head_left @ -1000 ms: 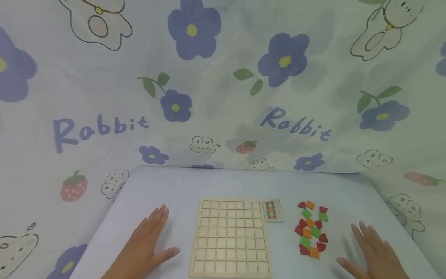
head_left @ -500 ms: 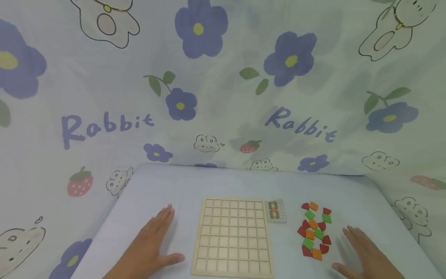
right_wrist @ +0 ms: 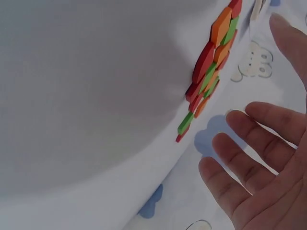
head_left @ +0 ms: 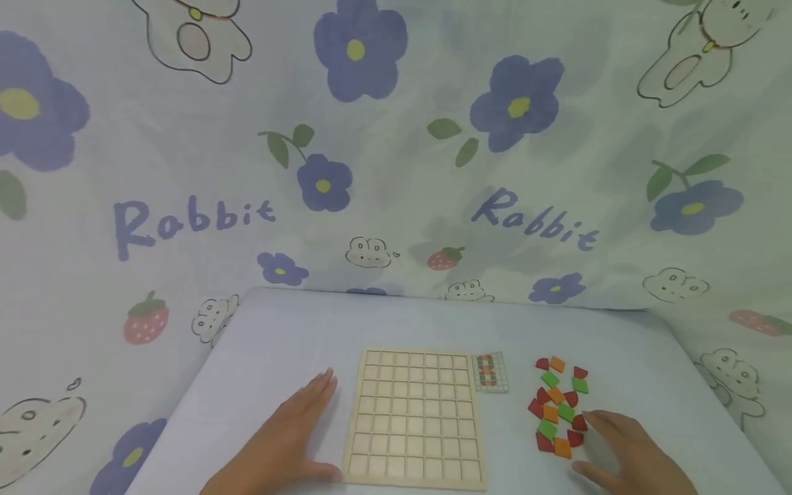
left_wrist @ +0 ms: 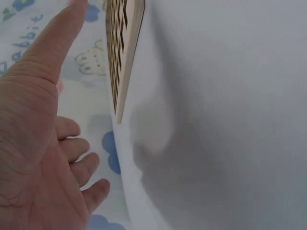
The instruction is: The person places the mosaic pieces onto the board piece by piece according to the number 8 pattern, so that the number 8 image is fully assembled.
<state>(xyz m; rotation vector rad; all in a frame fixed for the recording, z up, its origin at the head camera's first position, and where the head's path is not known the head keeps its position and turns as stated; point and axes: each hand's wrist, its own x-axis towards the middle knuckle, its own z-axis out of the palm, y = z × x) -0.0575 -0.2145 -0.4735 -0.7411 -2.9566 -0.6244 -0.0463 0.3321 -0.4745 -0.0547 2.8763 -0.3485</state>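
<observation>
At the far left of my head view, the left hand (head_left: 278, 443) lies with thumb and fingers apart, the fingers reaching away from the person and slanting right. Its thumb tip comes just beside the near left corner of the wooden grid board (head_left: 413, 416); I can't tell whether the two touch. My left wrist view also gives me that thumb stretched out, with the other fingers loosely bent.

The board lies flat in the middle of the white surface (head_left: 297, 323), its side edges running away from the person. I count seven cells each way, so I can't pick out a long axis. Just beside its far right corner I have a small card (head_left: 491, 372), long axis running away from the person with the far end leaning slightly left; its printed strip of coloured shapes runs the same way.

Further right, the coloured pieces (head_left: 556, 405) form a loose band, longest in the direction away from the person. The orange and green squares sit turned at various angles, and the red rounded pieces point several ways.

At the far right, I read the right hand (head_left: 640, 454) as having thumb and fingers apart, aimed left. One fingertip is right by a red piece (head_left: 579, 422); I can't tell whether it makes contact.
</observation>
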